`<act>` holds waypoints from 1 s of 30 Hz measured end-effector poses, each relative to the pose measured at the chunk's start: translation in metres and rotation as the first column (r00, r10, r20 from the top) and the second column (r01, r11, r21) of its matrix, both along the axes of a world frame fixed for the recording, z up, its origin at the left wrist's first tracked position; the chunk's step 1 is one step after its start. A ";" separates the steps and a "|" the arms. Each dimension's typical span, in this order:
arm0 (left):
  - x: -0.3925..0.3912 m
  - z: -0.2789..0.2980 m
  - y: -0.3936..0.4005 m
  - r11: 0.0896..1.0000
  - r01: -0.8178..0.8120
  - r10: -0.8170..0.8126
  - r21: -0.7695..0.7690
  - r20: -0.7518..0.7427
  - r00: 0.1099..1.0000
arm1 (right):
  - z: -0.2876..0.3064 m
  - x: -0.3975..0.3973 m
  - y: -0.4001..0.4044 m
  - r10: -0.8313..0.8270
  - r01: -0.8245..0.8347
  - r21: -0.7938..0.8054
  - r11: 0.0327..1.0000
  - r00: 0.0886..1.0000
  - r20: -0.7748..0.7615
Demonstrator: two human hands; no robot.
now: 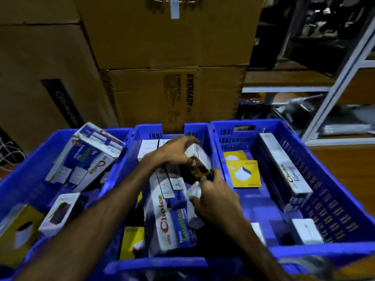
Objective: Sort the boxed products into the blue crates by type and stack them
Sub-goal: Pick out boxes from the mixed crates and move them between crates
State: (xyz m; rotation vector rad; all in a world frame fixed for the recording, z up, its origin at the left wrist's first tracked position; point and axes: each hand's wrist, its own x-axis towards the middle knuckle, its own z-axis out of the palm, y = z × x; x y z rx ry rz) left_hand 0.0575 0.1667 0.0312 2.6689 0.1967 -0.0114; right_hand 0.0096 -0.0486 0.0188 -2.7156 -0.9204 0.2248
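Observation:
Three blue crates stand side by side: left (24,169), middle (150,130), right (332,179). Over the middle crate my left hand (174,153) grips a small white box (197,154) at the crate's far right. Just below it my right hand (217,196) holds another small white box (193,192). A long blue-and-white Choice box (170,216) lies under my hands. White boxes (148,148) line the middle crate's far end. The right crate holds a long Choice box (284,169), yellow packs (243,173) and a white box (306,230).
The left crate holds a tilted Choice box (87,157), a small white box with a dark picture (59,212) and a yellow pack (20,230). Big cardboard cartons (162,94) rise right behind the crates. A metal shelf rack (334,88) stands at the right.

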 end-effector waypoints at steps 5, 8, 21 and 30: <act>0.012 -0.045 -0.006 0.998 -0.036 0.043 0.051 -0.152 0.987 | -0.006 0.025 -0.024 0.105 -0.109 0.188 0.976 0.994 0.029; 0.013 -0.043 -0.016 0.993 -0.119 0.119 0.001 -0.022 0.993 | -0.008 0.055 -0.038 0.184 -0.177 0.305 0.936 0.983 0.004; 0.025 -0.027 -0.114 0.995 -0.001 0.034 -0.105 0.311 0.950 | -0.043 0.197 -0.125 0.261 -0.226 0.175 0.958 0.941 -0.215; 0.154 -0.034 -0.110 1.000 -0.031 0.031 -0.005 0.049 0.998 | -0.067 0.269 -0.069 0.303 -0.300 -0.309 0.902 0.952 -0.041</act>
